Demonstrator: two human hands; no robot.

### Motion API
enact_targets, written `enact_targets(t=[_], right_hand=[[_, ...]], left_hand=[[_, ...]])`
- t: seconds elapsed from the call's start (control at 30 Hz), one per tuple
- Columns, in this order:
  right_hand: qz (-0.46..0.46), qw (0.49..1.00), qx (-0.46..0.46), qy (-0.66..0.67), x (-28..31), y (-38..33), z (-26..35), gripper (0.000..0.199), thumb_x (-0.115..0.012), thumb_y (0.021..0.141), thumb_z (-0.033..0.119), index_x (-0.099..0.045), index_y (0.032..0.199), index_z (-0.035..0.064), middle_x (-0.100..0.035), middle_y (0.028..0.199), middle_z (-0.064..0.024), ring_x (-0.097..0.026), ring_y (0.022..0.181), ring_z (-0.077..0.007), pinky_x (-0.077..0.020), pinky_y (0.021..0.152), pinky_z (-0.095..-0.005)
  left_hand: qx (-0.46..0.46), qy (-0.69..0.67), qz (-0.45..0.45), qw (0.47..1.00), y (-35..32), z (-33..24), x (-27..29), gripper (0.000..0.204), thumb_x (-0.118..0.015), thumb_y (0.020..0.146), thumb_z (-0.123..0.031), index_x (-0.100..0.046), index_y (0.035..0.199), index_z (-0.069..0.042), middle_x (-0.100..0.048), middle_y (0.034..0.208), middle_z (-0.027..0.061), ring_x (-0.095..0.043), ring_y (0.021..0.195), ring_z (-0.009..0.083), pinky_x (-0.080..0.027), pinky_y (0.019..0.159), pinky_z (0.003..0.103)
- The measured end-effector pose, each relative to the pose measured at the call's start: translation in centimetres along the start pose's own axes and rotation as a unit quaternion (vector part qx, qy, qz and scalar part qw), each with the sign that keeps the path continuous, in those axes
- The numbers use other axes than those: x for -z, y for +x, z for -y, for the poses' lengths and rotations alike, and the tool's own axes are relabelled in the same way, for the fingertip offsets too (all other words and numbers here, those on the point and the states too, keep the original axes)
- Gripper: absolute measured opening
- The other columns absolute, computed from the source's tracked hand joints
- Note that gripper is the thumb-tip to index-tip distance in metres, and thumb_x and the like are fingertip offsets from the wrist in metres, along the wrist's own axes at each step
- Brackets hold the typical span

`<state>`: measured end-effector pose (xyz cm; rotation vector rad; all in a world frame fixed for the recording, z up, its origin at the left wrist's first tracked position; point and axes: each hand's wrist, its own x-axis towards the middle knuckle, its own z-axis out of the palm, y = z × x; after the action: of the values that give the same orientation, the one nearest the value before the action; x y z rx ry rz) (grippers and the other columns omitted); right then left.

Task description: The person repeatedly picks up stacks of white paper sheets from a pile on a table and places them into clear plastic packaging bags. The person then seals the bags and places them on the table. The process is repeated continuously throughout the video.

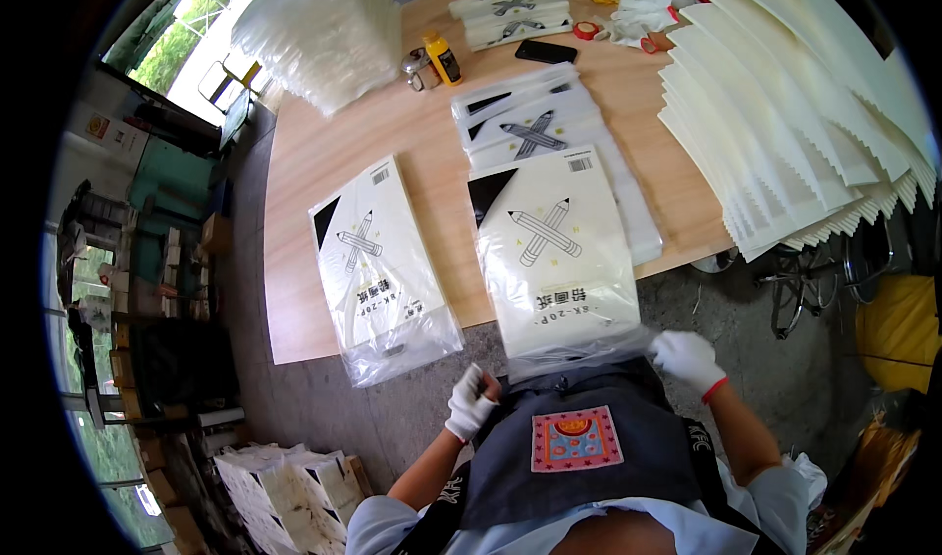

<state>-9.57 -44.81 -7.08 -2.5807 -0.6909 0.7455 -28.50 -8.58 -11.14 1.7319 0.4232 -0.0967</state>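
Wooden table (pixel 422 128), bagged paper packs (pixel 559 280), grey floor (pixel 702 305)

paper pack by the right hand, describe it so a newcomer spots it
On the tan table, find the overlapping plastic bags near the centre. The paper pack lies just in front, its near end by the right hand. Unlike the similar pack to its left, it overlaps those bags.

Cream paper pack (pixel 564 275), clear-bagged, face up, overhanging table (pixel 294 280).
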Motion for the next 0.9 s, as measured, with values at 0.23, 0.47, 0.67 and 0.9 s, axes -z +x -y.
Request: enact_targets(t=[0.23, 0.47, 0.67, 0.9], right_hand=[[-0.135, 0.844, -0.212, 0.474, -3.3, 8.2, -8.2, 0.055, -0.045, 0.092, 0.049, -0.062, 0.101, -0.0029, -0.066, 0.095, -0.0114, -0.06, 0.08, -0.0121, -0.0469, 0.072, -0.0259], [0.238, 0.688, -0.045, 0.684, -7.7, 10.9, 2.2, 0.035, -0.048, 0.096, 0.018, -0.052, 0.124, -0.0027, -0.059, 0.115, -0.0099, -0.057, 0.103, -0.0164, -0.0456, 0.088, -0.0285], [0.194, 0.8, 0.048, 0.566, -9.2, 23.1, 18.8, 0.024, -0.048, 0.095, 0.018, -0.06, 0.101, -0.0019, -0.063, 0.09, -0.0047, -0.056, 0.072, -0.0126, -0.0461, 0.062, -0.0274], [0.1, 0.92, 0.076, 0.371, -11.0, 24.7, 27.2, 0.022, -0.062, 0.086, 0.022, -0.061, 0.084, 0.0002, -0.062, 0.075, -0.0085, -0.055, 0.062, -0.016, -0.0444, 0.057, -0.03]], left_hand=[[0.136, -0.226, 0.02, 0.964, 7.1, 6.3, -5.5, 0.036, -0.058, 0.089, -0.023, -0.051, 0.117, -0.003, -0.059, 0.104, 0.0074, -0.055, 0.092, 0.0145, -0.045, 0.079, 0.028], [-0.063, -0.133, -0.238, 0.96, 5.2, -6.1, 1.0, 0.039, -0.058, 0.088, -0.006, -0.047, 0.124, 0.004, -0.057, 0.111, 0.0096, -0.054, 0.1, 0.0154, -0.045, 0.086, 0.028], [0.089, -0.055, -0.368, 0.924, 2.2, -8.5, 15.0, 0.043, -0.058, 0.089, -0.01, -0.046, 0.129, -0.001, -0.061, 0.1, 0.0093, -0.06, 0.078, 0.0112, -0.051, 0.066, 0.025], [0.076, 0.465, -0.276, 0.838, 3.8, 5.5, 23.3, 0.065, -0.055, 0.085, -0.027, -0.03, 0.142, -0.009, -0.037, 0.136, 0.022, -0.037, 0.124, 0.0372, -0.036, 0.1, 0.042]])
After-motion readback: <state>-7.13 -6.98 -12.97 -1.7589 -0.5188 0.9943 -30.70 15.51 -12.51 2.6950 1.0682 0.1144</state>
